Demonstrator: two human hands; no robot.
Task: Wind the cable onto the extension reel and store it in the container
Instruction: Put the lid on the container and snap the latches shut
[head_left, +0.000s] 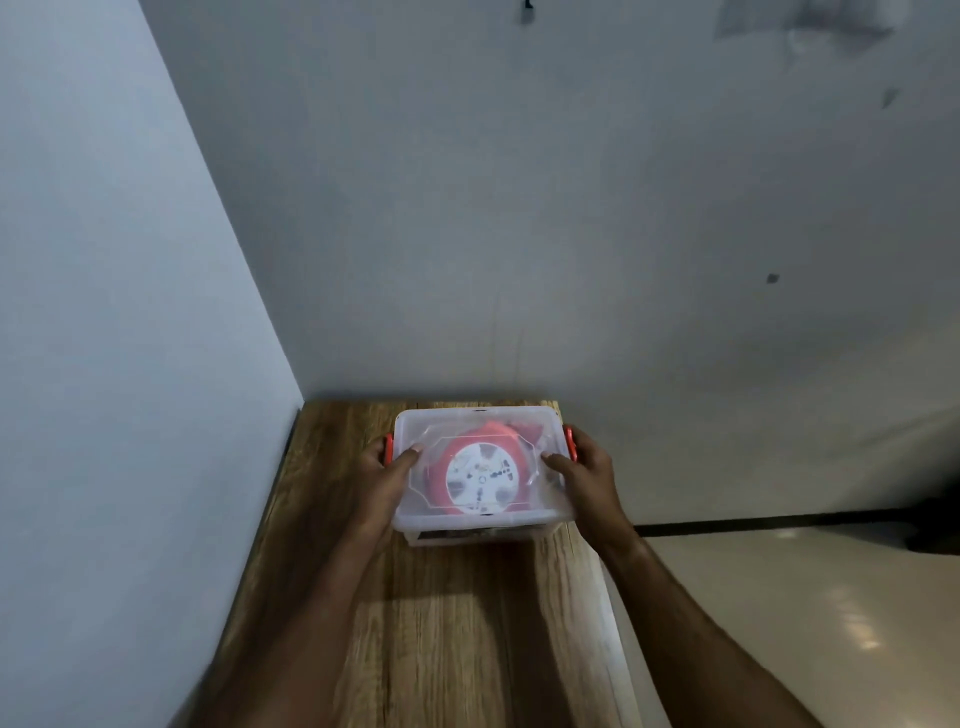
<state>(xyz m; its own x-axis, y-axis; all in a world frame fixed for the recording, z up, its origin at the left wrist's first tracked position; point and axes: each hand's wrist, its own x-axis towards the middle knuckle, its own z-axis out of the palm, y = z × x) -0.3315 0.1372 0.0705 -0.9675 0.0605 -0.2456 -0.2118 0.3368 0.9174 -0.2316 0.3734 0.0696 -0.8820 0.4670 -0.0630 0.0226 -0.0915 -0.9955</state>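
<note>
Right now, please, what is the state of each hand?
Left hand: closed on the left end of the clear container, thumb on its lid.
Right hand: closed on the right end, thumb on the lid.

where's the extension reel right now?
In the head view, the extension reel lies flat inside the lidded clear container at the table's far end, between the left hand and right hand gripping its sides.
</note>
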